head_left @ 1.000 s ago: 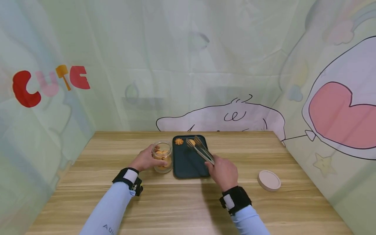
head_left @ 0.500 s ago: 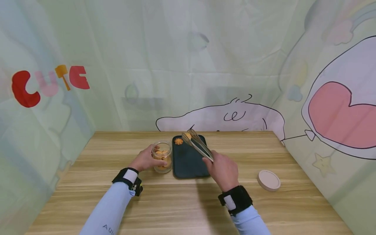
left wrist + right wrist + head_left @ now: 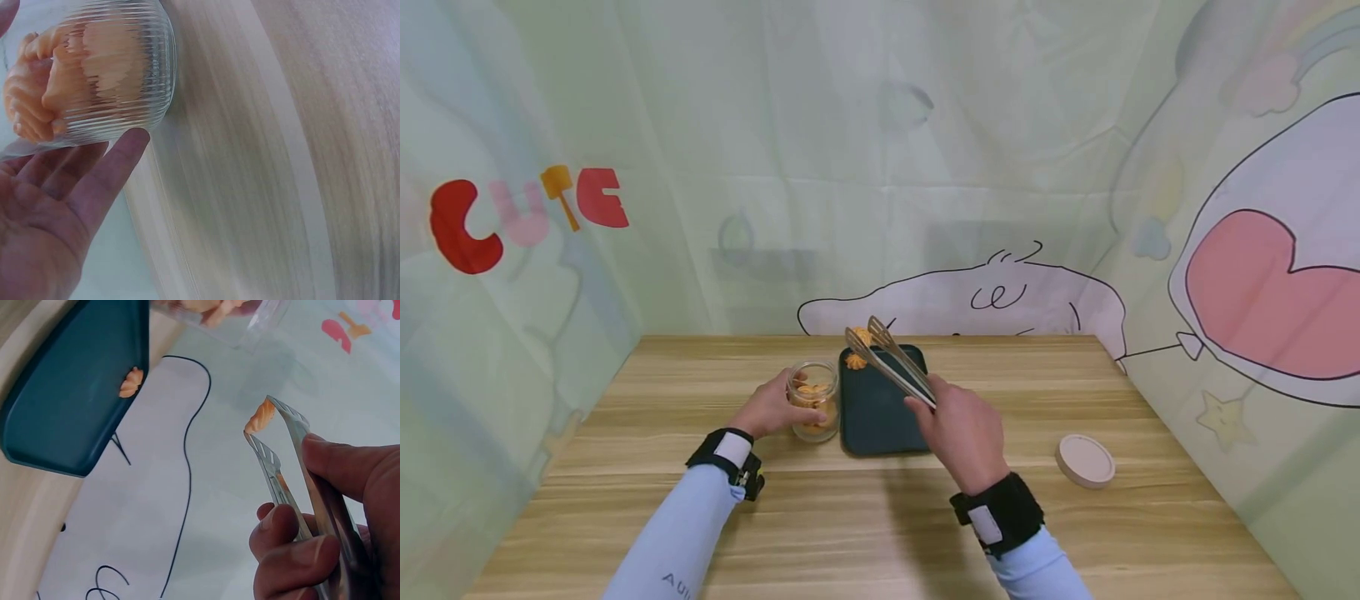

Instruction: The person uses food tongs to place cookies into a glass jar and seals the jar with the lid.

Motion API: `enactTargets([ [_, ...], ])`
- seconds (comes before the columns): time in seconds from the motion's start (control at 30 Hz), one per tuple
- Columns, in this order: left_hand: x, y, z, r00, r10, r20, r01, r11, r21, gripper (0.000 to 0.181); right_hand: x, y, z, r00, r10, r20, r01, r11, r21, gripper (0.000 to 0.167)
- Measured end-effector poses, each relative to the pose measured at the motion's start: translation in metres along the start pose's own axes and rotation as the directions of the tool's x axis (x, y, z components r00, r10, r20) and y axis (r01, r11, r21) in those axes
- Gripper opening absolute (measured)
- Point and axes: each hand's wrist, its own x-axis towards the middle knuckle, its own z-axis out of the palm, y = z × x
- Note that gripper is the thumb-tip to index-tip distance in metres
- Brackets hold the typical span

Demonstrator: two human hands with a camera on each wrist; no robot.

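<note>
My left hand (image 3: 773,407) grips a clear glass jar (image 3: 831,407) that stands at the tray's left side. Piped, swirl-shaped cookies (image 3: 103,65) fill part of the jar, whose ribbed side shows in the left wrist view. Metal tongs (image 3: 322,497) are held in my right hand (image 3: 966,433), raised over the far end of the dark tray (image 3: 883,425). A cookie (image 3: 260,417) is pinched between the tong tips, clear of the tray. One more cookie (image 3: 855,362) lies in the tray's far left corner.
To the right on the wooden table (image 3: 820,533) lies a round pale lid (image 3: 1086,461). A printed cloth backdrop (image 3: 880,208) rises behind the table and along both sides.
My right hand has lifted the tongs, with the cookie in them, up off the tray and moved left toward the jar. The left hand and jar stay in place.
</note>
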Motion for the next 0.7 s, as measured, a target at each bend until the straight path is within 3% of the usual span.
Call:
enactTargets([
  [0.3, 0.0, -0.001, 0.001, 1.0, -0.001, 0.003, 0.001, 1.0, 0.004, 0.087, -0.003, -0.015, -0.004, 0.997, -0.072, -0.033, 0.072, 0.997, -0.007, 0.044],
  [0.7, 0.001, -0.001, 0.0, 1.0, 0.017, -0.004, -0.017, 1.0, 0.013, 0.086, -0.005, -0.027, -0.003, 0.993, -0.119, 0.007, 0.119, 0.993, -0.013, 0.041],
])
